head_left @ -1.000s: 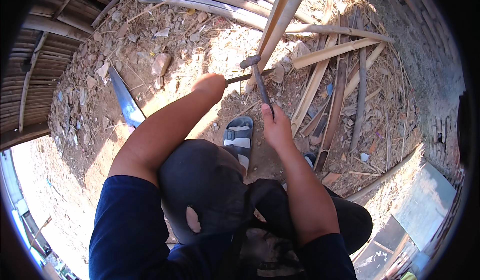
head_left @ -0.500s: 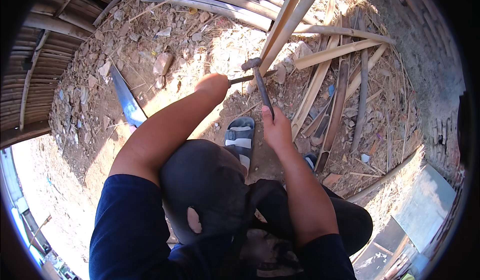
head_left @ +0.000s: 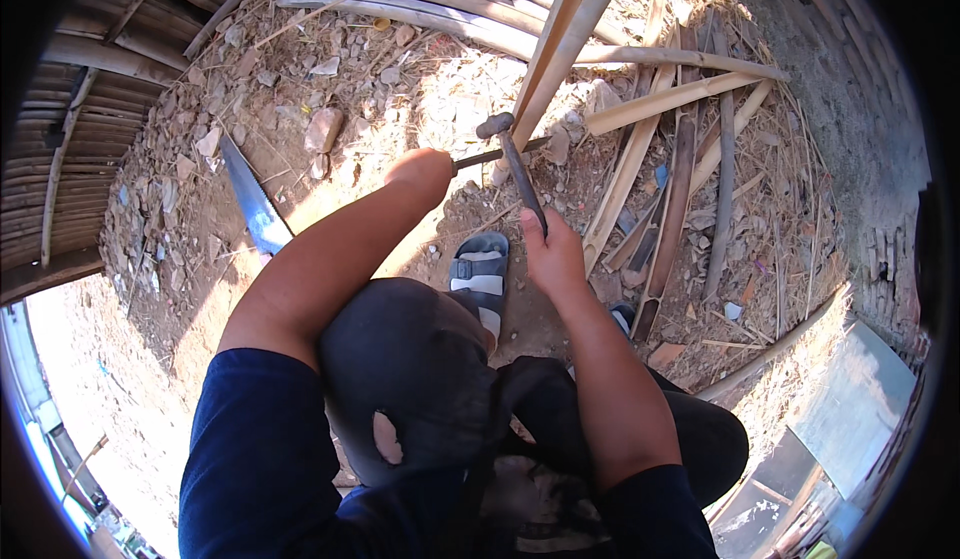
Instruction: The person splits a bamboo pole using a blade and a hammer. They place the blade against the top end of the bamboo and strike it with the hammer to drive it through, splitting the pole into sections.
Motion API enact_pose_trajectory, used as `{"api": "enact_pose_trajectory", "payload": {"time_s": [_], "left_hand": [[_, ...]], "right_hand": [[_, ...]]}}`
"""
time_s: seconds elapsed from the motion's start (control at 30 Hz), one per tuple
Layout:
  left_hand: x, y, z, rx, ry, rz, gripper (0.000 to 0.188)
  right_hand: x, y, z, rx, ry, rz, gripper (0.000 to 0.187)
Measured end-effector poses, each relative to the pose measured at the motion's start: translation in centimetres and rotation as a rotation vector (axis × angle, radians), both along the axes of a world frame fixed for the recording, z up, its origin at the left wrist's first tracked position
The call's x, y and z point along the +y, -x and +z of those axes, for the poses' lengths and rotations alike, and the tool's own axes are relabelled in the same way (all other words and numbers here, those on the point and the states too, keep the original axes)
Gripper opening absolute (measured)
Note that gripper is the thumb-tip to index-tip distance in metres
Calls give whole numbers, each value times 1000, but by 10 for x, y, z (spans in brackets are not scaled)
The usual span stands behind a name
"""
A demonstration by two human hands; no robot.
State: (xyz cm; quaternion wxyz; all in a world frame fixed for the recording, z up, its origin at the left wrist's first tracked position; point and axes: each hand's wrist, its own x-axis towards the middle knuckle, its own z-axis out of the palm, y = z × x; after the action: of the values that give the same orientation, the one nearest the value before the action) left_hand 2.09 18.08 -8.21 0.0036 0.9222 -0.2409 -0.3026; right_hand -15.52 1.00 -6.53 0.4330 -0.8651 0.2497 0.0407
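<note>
My left hand (head_left: 420, 176) is closed round the handle of a dark-bladed knife (head_left: 482, 160), whose blade points right. A split bamboo pole (head_left: 556, 59) slants down from the top, its near end at the blade. In my right hand (head_left: 556, 257) is a hammer (head_left: 522, 177), gripped by its handle. The hammer head lies above the blade in the picture, close to the bamboo's end; whether it touches either one I cannot tell. My sandalled foot (head_left: 480, 277) rests on the ground below the tools.
A handsaw (head_left: 252, 197) lies on the dirt to the left, near a large stone (head_left: 324, 131). Split bamboo strips (head_left: 672, 209) are piled at the right. Long bamboo poles (head_left: 430, 17) lie across the back. A bamboo-slat wall (head_left: 62, 149) stands at the far left, a rough wall (head_left: 850, 129) at the right.
The hammer head has shifted slightly left, and the bamboo's top leans a little further left. Both hands keep their grips, with the left hand moved slightly left.
</note>
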Motion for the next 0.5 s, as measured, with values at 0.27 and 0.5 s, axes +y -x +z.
{"api": "enact_pose_trajectory", "payload": {"time_s": [0.27, 0.5], "left_hand": [[-4, 1, 2, 4, 30, -4, 18], [1, -5, -6, 34, 20, -6, 17]], "right_hand": [[3, 13, -21, -39, 86, -32, 42], [-5, 13, -22, 16, 4, -36, 43]]}}
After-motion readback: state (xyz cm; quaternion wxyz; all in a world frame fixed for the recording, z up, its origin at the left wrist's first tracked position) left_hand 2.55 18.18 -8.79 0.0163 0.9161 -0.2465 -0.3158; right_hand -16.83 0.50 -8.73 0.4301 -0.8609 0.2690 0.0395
